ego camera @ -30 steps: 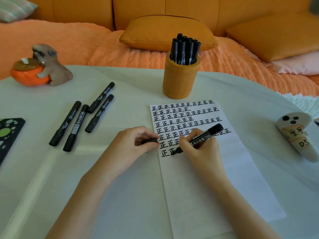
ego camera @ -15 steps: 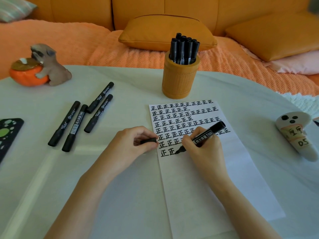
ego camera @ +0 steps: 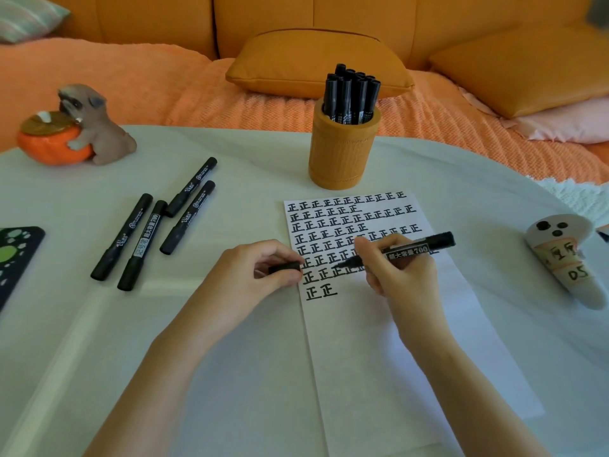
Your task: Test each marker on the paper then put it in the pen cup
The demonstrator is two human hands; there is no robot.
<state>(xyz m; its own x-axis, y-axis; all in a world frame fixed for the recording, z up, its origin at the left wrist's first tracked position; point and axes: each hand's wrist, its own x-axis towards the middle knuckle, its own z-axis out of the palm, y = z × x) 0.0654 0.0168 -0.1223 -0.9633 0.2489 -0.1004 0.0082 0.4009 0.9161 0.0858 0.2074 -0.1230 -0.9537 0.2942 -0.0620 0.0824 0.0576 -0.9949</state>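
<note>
Right hand (ego camera: 402, 275) grips an uncapped marker (ego camera: 418, 249), fingers curled round the barrel. The nib points left, low over the written rows; can't tell if it touches the sheet. Left hand (ego camera: 250, 278) pinches the cap (ego camera: 285, 267) between thumb and curled fingers, with its fingertips at the paper's left edge. Cap and nib face each other, near but apart.

Paper (ego camera: 379, 351) lies on the table (ego camera: 230, 374), long side running away from the person and slightly skewed. The top half is full of black characters and the last row has two. The lower part is unmarked, with the right forearm lying across it.

Cup (ego camera: 342, 153) stands upright just past the paper's top edge, close to the table's curved far edge. It is packed with black markers (ego camera: 351, 94), caps up.

Four loose markers lie to the left, all capped. Two (ego camera: 122, 237) (ego camera: 143, 245) lie side by side nearer the person. Two (ego camera: 191, 186) (ego camera: 188, 217) lie further back, nearly parallel. A strip of bare table separates them from the paper and the left hand.

Dog figure (ego camera: 99, 127) sits at the far-left table edge, hugging an orange pot (ego camera: 49, 146). A white ghost figure (ego camera: 566, 262) lies at the right, well apart from the paper. A dark tray (ego camera: 16, 255) is cut off by the left frame edge. An orange sofa with a cushion (ego camera: 316, 61) sits behind the table.
</note>
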